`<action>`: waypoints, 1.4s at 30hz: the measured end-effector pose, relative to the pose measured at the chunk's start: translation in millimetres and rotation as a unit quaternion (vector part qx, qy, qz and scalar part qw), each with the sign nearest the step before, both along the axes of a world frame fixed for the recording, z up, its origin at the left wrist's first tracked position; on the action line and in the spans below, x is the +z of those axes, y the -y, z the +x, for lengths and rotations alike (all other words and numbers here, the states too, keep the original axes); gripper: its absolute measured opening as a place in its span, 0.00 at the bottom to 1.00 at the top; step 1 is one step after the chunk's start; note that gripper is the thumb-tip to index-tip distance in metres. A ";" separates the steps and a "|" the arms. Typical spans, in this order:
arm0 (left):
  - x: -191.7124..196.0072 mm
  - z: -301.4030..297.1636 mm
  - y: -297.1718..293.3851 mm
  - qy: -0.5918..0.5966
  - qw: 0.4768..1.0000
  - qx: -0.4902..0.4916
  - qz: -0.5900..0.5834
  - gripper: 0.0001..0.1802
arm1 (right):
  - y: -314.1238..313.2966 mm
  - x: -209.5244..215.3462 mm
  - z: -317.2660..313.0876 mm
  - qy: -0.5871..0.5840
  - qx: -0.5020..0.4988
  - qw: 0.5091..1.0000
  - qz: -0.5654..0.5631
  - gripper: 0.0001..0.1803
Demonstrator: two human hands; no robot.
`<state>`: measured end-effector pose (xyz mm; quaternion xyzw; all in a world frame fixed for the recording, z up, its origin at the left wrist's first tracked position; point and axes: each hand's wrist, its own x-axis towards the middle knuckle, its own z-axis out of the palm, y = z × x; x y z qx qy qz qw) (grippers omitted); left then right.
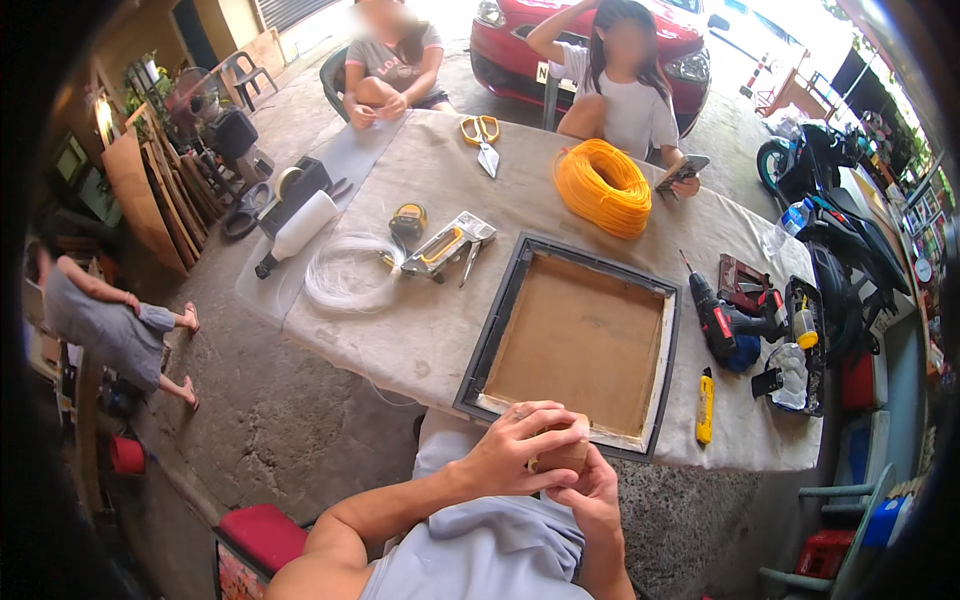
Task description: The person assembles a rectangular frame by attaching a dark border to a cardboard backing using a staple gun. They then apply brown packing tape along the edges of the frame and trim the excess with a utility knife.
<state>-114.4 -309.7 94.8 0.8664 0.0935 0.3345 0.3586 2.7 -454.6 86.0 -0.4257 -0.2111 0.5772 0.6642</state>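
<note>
Two hands, together: left hand (528, 447) and right hand (597, 490) both closed round a small brown block (563, 454) at the near edge of the black-edged frame (497, 322); touching it or not, I cannot tell. Left of the frame, a packaged tool (445, 247), print too small for me to read. Right of it, a yellow cutter (705, 410). Beyond it, an orange cord coil (602, 190), a grey shirt (393, 62) with lettering, a red car (505, 50) with a marked plate (543, 72).

The tablecloth (415, 338) is matt fabric, the orange coil (598, 205) glossy plastic, the block (566, 456) possibly wood.
</note>
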 end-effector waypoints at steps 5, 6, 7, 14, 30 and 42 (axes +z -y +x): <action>-15.8 -16.8 3.3 0.025 0.999 0.023 -0.022 0.20 | -3.1 -8.5 -9.6 0.072 0.011 0.997 -0.037 0.30; -13.1 -18.5 6.0 0.014 0.999 0.031 -0.030 0.18 | -2.5 -9.0 -10.8 0.079 0.011 0.996 -0.043 0.30; -15.4 -19.4 7.0 0.016 0.999 0.030 -0.025 0.18 | -2.0 -9.8 -12.1 0.086 0.010 0.995 -0.050 0.30; -17.2 -23.8 6.3 -0.051 0.997 -0.034 0.055 0.27 | 4.5 -15.6 -9.7 0.183 0.043 0.976 -0.107 0.20; -20.5 -25.9 -8.7 -0.045 0.993 -0.108 0.022 0.23 | -7.2 4.1 0.9 0.330 0.135 0.922 -0.150 0.17; -9.1 -27.2 -15.4 -0.026 0.979 -0.194 0.061 0.16 | -3.8 -0.4 5.1 0.280 0.199 0.926 -0.156 0.18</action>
